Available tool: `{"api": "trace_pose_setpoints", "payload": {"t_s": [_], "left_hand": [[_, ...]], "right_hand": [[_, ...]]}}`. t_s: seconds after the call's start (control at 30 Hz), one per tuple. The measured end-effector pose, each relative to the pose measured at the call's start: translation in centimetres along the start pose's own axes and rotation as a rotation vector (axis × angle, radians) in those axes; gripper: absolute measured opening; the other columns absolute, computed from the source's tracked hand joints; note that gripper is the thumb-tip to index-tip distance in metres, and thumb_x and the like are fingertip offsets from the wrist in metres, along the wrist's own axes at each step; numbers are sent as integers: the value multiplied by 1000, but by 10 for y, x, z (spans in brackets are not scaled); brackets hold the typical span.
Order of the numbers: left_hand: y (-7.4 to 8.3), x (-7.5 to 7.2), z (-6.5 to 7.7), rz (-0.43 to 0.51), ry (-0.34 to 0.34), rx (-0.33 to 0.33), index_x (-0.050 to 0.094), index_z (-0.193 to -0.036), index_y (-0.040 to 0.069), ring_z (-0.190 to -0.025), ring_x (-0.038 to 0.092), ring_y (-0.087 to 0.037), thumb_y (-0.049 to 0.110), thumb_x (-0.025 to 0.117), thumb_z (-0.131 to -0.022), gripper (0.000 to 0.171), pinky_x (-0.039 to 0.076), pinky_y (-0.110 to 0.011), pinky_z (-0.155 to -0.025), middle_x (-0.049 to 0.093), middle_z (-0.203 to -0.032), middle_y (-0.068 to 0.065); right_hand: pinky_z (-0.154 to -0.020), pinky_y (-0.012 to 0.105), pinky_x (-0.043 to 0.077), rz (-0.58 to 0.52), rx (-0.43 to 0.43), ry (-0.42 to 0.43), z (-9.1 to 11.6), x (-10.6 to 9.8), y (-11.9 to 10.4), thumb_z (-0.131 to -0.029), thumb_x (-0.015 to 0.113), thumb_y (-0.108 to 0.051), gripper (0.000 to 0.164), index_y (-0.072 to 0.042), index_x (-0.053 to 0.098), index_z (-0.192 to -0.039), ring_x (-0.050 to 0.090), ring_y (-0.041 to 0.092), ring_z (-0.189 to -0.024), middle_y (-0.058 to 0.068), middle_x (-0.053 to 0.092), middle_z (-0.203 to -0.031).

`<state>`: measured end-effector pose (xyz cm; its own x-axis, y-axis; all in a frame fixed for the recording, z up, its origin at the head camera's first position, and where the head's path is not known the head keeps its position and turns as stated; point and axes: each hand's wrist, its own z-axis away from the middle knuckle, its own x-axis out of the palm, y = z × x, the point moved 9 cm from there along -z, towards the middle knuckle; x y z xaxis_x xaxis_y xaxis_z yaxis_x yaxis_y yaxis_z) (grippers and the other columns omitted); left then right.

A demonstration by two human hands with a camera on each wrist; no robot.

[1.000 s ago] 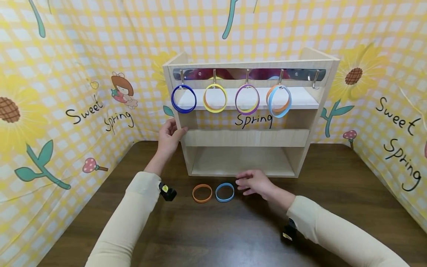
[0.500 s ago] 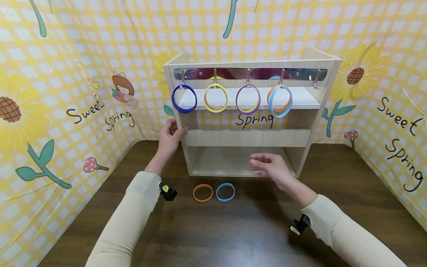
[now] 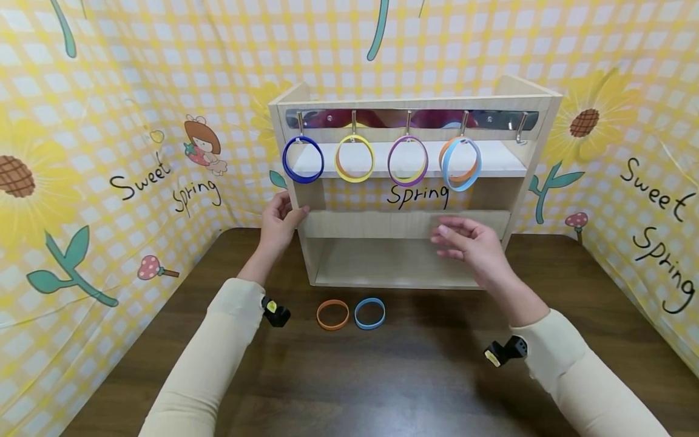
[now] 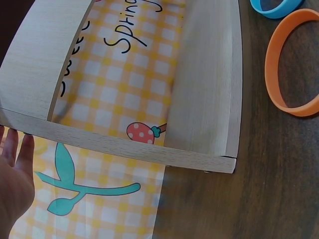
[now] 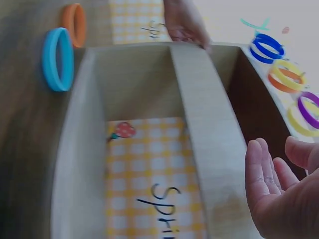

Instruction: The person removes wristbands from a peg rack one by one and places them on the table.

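Yellow-checked cloth (image 3: 338, 36) behind and on both sides, dark wooden table (image 3: 349, 376) underneath — and my left hand (image 3: 280, 221) grips the side edge of the pale wooden rack (image 3: 371, 224), thumb at the front. My right hand (image 3: 477, 246) hovers before the rack's crossbar, fingers loosely bent, holding nothing. Above it, coloured bands (image 3: 461, 187) dangle from metal hooks (image 3: 522, 126). On the table just in front of the rack lie an orange band (image 3: 332, 328) and a light blue band (image 3: 370, 327), side by side. Those look light, soft, stretchy — best pinched by the rim; the rack seems stiff, steadiest held at a side panel.
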<state>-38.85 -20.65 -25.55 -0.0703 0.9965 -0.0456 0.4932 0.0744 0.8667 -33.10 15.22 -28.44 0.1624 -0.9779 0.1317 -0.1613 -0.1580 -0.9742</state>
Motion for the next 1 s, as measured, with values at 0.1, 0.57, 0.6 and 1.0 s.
{"api": "trace_pose_setpoints", "payload": {"t_s": [0.1, 0.57, 0.6, 1.0], "left_hand": [[0, 0, 0, 5, -1, 1, 54, -125, -4, -104, 59, -17, 2, 64, -90, 37, 50, -27, -83, 62, -115, -9], [2, 1, 1, 3, -1, 11, 54, -125, -5, -105, 58, -18, 2, 64, -90, 37, 49, -28, -84, 61, -117, -11], [2, 1, 0, 4, -3, 12, 54, -125, -5, -105, 58, -18, 2, 64, -90, 37, 49, -28, -85, 61, -117, -11], [1, 0, 1, 0, -6, 13, 55, -124, -4, -103, 59, -17, 2, 65, -90, 37, 49, -27, -82, 62, -114, -7]], "right_hand": [[-75, 30, 56, -81, -54, 25, 0, -5, -15, -93, 65, -15, 45, 11, 49, -127, 69, 15, -88, 9, 70, -100], [-77, 29, 55, -227, -160, 103, -1, -23, -54, -90, 68, -14, 36, 1, 56, -120, 69, 18, -92, 8, 69, -103], [-77, 29, 55, -227, -165, 111, -1, -24, -56, -90, 68, -14, 35, 0, 57, -119, 68, 18, -92, 8, 69, -103], [-77, 30, 55, -282, -127, 140, -7, -26, -64, -87, 71, -14, 40, 0, 55, -120, 69, 17, -90, 7, 68, -109]]}}
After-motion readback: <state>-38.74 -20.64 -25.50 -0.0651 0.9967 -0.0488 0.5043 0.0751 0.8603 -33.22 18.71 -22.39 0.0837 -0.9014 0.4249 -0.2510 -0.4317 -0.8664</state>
